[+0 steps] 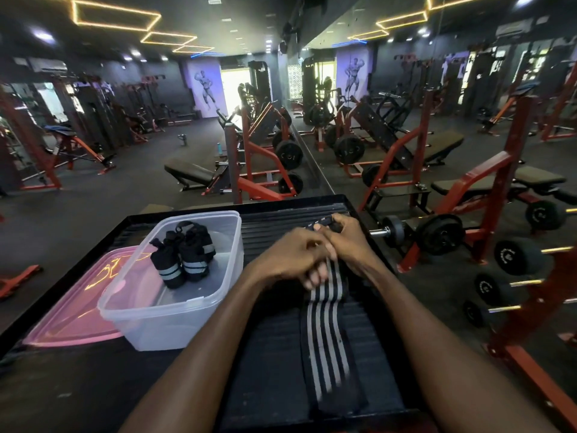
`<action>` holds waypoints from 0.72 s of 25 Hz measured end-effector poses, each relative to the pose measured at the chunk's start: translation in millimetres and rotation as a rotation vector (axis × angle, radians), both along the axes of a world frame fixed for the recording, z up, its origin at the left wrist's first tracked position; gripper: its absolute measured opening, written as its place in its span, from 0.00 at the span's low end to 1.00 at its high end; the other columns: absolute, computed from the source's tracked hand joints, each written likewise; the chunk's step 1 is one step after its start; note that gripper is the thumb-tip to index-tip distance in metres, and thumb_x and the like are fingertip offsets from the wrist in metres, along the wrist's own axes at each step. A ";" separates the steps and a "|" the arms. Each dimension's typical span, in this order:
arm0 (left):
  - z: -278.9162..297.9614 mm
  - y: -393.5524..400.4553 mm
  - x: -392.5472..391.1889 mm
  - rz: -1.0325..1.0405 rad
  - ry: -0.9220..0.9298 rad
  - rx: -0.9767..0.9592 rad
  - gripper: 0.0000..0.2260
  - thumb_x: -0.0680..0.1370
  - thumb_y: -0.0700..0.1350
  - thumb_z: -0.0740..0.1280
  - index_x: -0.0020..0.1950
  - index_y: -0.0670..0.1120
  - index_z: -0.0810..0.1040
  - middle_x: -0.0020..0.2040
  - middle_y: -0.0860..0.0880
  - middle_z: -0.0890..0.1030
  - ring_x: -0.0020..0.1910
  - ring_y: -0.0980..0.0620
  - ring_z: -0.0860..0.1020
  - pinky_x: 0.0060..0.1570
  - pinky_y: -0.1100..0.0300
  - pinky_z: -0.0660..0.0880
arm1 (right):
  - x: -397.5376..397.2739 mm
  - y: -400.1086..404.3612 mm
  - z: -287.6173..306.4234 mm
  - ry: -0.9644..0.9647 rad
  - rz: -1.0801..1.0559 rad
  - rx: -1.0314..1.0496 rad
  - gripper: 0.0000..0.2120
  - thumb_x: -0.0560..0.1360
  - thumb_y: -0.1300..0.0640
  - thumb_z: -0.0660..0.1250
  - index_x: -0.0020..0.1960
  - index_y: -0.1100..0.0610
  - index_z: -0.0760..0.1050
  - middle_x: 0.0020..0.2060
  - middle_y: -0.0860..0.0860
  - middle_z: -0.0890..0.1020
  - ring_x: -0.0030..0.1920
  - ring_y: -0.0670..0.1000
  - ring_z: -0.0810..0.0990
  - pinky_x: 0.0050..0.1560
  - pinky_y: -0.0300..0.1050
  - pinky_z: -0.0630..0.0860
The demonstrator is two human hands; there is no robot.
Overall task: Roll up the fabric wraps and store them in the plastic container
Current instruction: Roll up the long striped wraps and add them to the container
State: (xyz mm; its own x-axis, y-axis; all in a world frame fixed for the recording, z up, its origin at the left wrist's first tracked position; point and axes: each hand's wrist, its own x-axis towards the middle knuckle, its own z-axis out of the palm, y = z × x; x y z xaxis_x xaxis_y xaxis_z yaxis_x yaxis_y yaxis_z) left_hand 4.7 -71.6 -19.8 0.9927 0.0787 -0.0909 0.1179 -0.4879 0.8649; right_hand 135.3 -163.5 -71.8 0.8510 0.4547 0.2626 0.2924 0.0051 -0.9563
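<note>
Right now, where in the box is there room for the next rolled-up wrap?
Two rolled wraps crowd the plastic container's far left. Its floor is bare nearer the person and along the right wall. Both hands, left hand and right hand, hold the striped wrap beside it.

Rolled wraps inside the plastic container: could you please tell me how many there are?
2, possibly more hidden behind. One rolled wrap stands left in the plastic container; the second rolled wrap leans against its right side. Another wrap lies partly unrolled under both hands.
</note>
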 end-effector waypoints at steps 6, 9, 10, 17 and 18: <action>-40.2 32.6 28.4 0.389 -0.336 0.317 0.13 0.76 0.51 0.72 0.59 0.48 0.80 0.54 0.49 0.79 0.53 0.52 0.77 0.57 0.57 0.74 | -5.5 1.2 3.0 0.111 0.065 0.099 0.03 0.74 0.67 0.71 0.47 0.63 0.80 0.43 0.56 0.84 0.44 0.50 0.83 0.50 0.45 0.80; -43.0 34.4 29.5 0.391 -0.365 0.269 0.08 0.77 0.47 0.72 0.55 0.48 0.83 0.50 0.53 0.83 0.48 0.57 0.78 0.53 0.60 0.75 | -5.4 0.6 1.8 0.130 0.086 0.085 0.03 0.74 0.67 0.71 0.45 0.61 0.80 0.41 0.54 0.84 0.43 0.50 0.82 0.49 0.46 0.79; -44.4 36.9 31.2 0.410 -0.383 0.261 0.07 0.77 0.46 0.72 0.54 0.49 0.84 0.49 0.54 0.83 0.47 0.57 0.78 0.52 0.60 0.74 | -4.5 0.4 1.4 0.121 0.095 0.073 0.04 0.74 0.67 0.72 0.46 0.60 0.81 0.42 0.55 0.84 0.44 0.51 0.82 0.50 0.47 0.79; -44.9 43.3 26.4 0.393 -0.400 0.104 0.06 0.76 0.44 0.72 0.52 0.51 0.84 0.47 0.57 0.83 0.47 0.61 0.79 0.48 0.69 0.72 | 1.1 -8.0 3.8 -0.061 0.159 -0.078 0.02 0.75 0.64 0.72 0.48 0.61 0.82 0.32 0.45 0.83 0.33 0.40 0.79 0.39 0.36 0.74; -45.6 43.3 26.3 0.389 -0.401 0.112 0.07 0.76 0.44 0.72 0.52 0.52 0.83 0.48 0.57 0.83 0.48 0.60 0.79 0.51 0.65 0.74 | 1.9 -9.1 4.9 -0.073 0.168 -0.089 0.02 0.75 0.63 0.72 0.47 0.59 0.82 0.35 0.48 0.84 0.35 0.41 0.80 0.41 0.37 0.75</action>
State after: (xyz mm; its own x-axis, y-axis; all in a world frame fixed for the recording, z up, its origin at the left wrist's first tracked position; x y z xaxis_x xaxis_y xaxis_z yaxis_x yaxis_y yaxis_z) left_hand 31.0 -28.4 -65.4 0.8437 0.4328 0.3175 -0.0199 -0.5659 0.8242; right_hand 137.2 -172.6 -66.9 0.7413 0.6130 0.2732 0.3628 -0.0235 -0.9316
